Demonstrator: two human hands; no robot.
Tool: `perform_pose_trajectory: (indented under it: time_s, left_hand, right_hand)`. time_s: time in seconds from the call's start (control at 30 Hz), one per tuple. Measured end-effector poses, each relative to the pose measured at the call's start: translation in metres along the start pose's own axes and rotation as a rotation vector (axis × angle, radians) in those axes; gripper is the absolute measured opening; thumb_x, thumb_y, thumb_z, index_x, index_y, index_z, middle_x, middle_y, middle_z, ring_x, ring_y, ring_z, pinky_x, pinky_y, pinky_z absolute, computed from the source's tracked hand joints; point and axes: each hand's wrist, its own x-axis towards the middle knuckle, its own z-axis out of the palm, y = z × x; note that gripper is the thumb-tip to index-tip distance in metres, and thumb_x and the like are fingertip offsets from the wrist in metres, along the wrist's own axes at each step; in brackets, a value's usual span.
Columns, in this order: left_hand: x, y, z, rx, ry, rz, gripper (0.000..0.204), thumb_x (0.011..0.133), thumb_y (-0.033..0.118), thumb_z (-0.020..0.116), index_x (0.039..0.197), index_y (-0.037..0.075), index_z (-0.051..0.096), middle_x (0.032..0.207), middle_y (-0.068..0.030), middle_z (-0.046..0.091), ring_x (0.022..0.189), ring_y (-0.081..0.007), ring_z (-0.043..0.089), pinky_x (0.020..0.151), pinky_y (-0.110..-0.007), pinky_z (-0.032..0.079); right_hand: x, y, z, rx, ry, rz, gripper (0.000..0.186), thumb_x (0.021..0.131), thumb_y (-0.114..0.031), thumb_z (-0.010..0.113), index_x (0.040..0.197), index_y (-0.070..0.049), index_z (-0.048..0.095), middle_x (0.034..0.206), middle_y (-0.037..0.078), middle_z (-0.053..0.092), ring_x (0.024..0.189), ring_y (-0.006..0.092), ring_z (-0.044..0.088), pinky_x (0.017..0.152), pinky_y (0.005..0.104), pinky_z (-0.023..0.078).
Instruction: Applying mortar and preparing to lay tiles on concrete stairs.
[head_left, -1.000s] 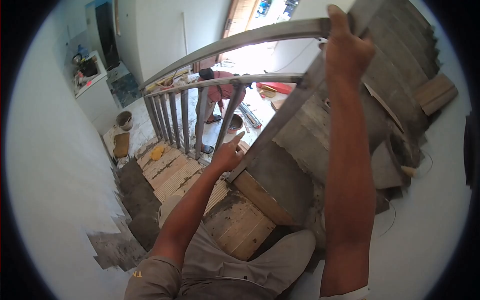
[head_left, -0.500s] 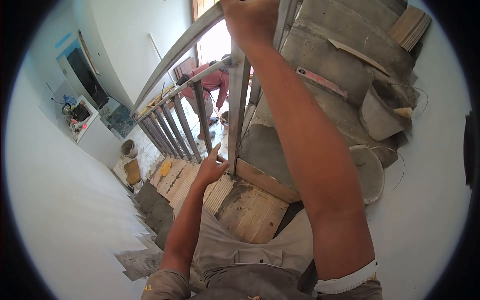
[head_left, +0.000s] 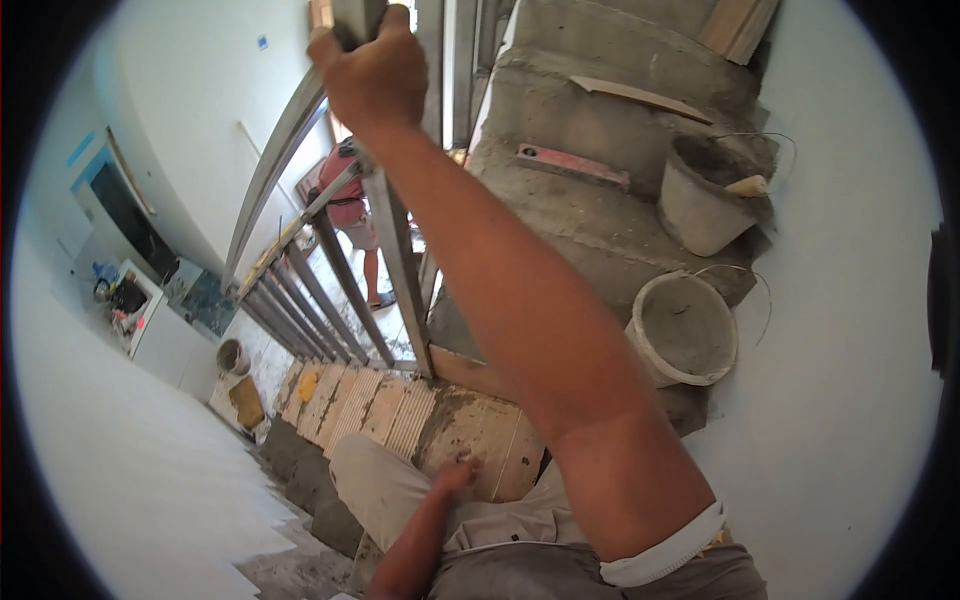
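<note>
My right hand [head_left: 378,88] is closed round the top of the grey metal stair railing [head_left: 392,250], with my forearm stretched across the middle of the view. My left hand [head_left: 457,476] is low, by my lap and in front of the tiled landing [head_left: 480,430]. Its fingers are blurred, so I cannot make out their shape. A row of upright bars runs down the railing to the left. Behind them a person in a red top [head_left: 345,205] stands on the floor below.
Cement steps [head_left: 555,245] climb on the right, holding a pink level [head_left: 570,165], two buckets [head_left: 685,330] and wooden planks [head_left: 735,25]. A white wall [head_left: 820,350] borders them. Below left are a sink counter [head_left: 145,315], a bucket [head_left: 232,355] and a yellow cloth [head_left: 307,388].
My view has swung, bringing the right-hand steps and buckets more fully in. My left hand has dropped from beside the railing to my lap. The person below appears more upright.
</note>
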Motion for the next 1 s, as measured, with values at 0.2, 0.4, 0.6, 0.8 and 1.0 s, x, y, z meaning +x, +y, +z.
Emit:
perform_pose_trajectory:
  time_s: [0.2,0.4,0.6,0.8,1.0]
  left_hand:
    - [0.006,-0.005,-0.007,0.435,-0.077,0.251,0.066,0.089,0.03,0.074,0.144,-0.001,0.054,0.101,-0.0162,0.076,0.088,-0.0219,0.075,0.072,-0.035,0.057]
    - [-0.006,0.006,-0.01,0.231,0.106,0.264,0.059,0.09,0.025,0.073,0.139,-0.004,0.057,0.094,-0.015,0.074,0.077,-0.0193,0.072,0.071,-0.033,0.056]
    - [-0.097,0.195,-0.014,-0.002,0.307,1.017,0.034,0.093,0.008,0.069,0.125,0.001,0.062,0.101,-0.0048,0.064,0.091,-0.0145,0.061,0.084,-0.03,0.05]
    - [-0.196,0.453,-0.014,0.343,1.044,1.824,0.085,0.092,0.025,0.078,0.158,0.0,0.03,0.158,-0.0246,0.038,0.149,-0.0346,0.035,0.121,-0.05,0.027]
    - [-0.17,0.504,0.03,0.536,1.495,1.813,0.11,0.084,0.029,0.084,0.162,-0.001,0.012,0.164,-0.029,0.018,0.153,-0.0466,0.02,0.125,-0.056,0.021]
  right_hand:
    - [-0.003,-0.002,-0.003,0.039,-0.032,0.026,0.047,0.082,-0.03,0.076,0.103,0.001,0.047,0.086,0.025,0.071,0.084,0.0433,0.074,0.079,0.051,0.06]
    - [0.003,0.005,-0.005,0.023,-0.131,0.017,0.055,0.084,-0.033,0.076,0.112,0.004,0.047,0.09,0.027,0.071,0.087,0.0445,0.073,0.081,0.0514,0.06]
    - [-0.004,0.125,-0.074,0.387,-0.116,-0.081,0.038,0.089,-0.033,0.078,0.09,0.003,0.067,0.088,0.008,0.069,0.076,0.0197,0.064,0.071,0.0345,0.051]
    - [0.083,0.293,-0.188,0.291,0.331,0.811,0.047,0.096,-0.049,0.069,0.098,-0.003,0.059,0.074,0.007,0.061,0.062,0.0179,0.062,0.051,0.0332,0.051]
    - [0.164,0.326,-0.21,0.531,0.444,0.812,0.034,0.096,-0.029,0.072,0.09,0.002,0.06,0.07,0.007,0.06,0.053,0.0169,0.057,0.045,0.0326,0.044]
